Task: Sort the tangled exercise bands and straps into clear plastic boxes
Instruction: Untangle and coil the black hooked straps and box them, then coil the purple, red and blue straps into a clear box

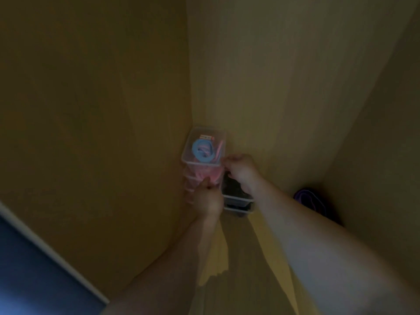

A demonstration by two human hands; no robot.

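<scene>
A stack of clear plastic boxes (204,133) stands in the far left corner of a dim wooden cupboard. A rolled light-blue band (203,151) lies under the top lid, with pink bands (204,175) in the boxes below. My left hand (208,198) holds the front of a lower box in that stack. My right hand (239,169) grips the right front corner of the top box. Beside the stack, a second pair of clear boxes (238,202) holds dark straps, partly hidden by my right wrist.
A purple band (306,197) lies loose in the dark far right corner. Wooden cupboard walls (102,110) close in on the left, back and right. A white-edged blue panel (29,269) shows at the lower left.
</scene>
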